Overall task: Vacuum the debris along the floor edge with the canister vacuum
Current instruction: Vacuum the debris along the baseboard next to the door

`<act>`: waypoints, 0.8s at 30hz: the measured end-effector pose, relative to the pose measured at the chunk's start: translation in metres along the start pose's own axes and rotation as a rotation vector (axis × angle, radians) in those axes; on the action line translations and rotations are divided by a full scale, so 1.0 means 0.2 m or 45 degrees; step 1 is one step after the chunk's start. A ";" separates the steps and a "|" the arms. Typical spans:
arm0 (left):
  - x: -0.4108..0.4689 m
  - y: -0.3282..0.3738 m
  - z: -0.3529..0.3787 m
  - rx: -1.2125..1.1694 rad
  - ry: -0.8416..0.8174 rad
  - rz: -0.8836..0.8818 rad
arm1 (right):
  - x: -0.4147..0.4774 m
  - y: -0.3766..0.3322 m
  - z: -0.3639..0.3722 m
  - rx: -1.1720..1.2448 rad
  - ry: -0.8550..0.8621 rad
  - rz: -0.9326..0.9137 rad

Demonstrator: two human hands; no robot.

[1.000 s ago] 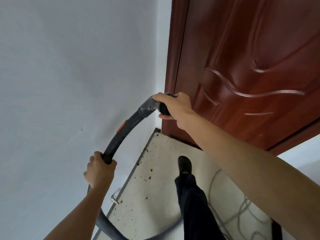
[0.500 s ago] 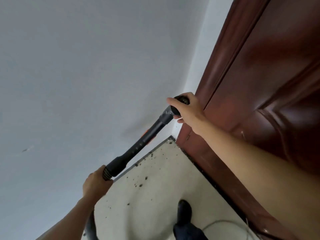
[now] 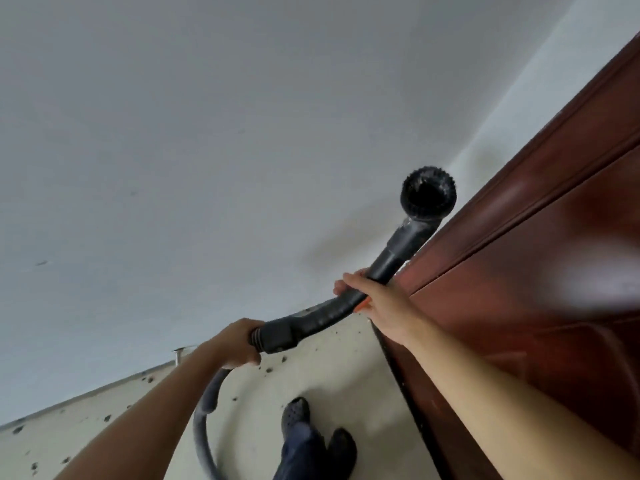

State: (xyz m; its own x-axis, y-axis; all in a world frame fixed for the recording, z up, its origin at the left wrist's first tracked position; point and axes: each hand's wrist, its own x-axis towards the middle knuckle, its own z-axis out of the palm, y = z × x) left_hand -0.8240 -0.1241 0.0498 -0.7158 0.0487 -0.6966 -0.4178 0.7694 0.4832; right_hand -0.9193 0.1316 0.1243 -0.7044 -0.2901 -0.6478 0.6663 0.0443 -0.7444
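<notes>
One vacuum wand (image 3: 322, 315), one brush head (image 3: 428, 194); left hand (image 3: 239, 341) grips its cuff end, right hand (image 3: 375, 296) grips mid-tube.

Dark debris (image 3: 148, 379) specks dot the pale floor (image 3: 346, 389) below the left grip (image 3: 239, 344). Two dark shoes (image 3: 295, 410) stand lower right of it.

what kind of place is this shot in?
Probably an indoor room corner in a home, possibly mid-renovation: a plain white wall, a reddish-brown panelled door meeting it, and a pale floor with dark debris scattered along the wall edge.
</notes>
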 end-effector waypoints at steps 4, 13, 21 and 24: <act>0.14 -0.06 0.17 0.151 0.407 -0.015 | 0.07 0.05 0.05 -0.065 0.471 0.097; 0.27 -0.46 0.66 -0.623 0.900 -0.404 | 0.17 0.19 0.06 -0.013 0.525 0.076; 0.25 -0.26 1.04 -0.966 0.432 -0.373 | 0.13 0.31 -0.11 0.476 -0.198 0.104; 0.21 -0.21 1.25 -1.050 0.205 -0.467 | 0.16 0.42 -0.11 0.423 -0.092 0.101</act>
State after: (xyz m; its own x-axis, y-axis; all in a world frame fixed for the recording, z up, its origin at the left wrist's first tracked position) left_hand -0.6975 0.0047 -0.1326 -0.5029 -0.2459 -0.8286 -0.8571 0.0179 0.5148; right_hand -0.8907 0.1473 0.0377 -0.6358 -0.3655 -0.6798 0.7700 -0.2408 -0.5908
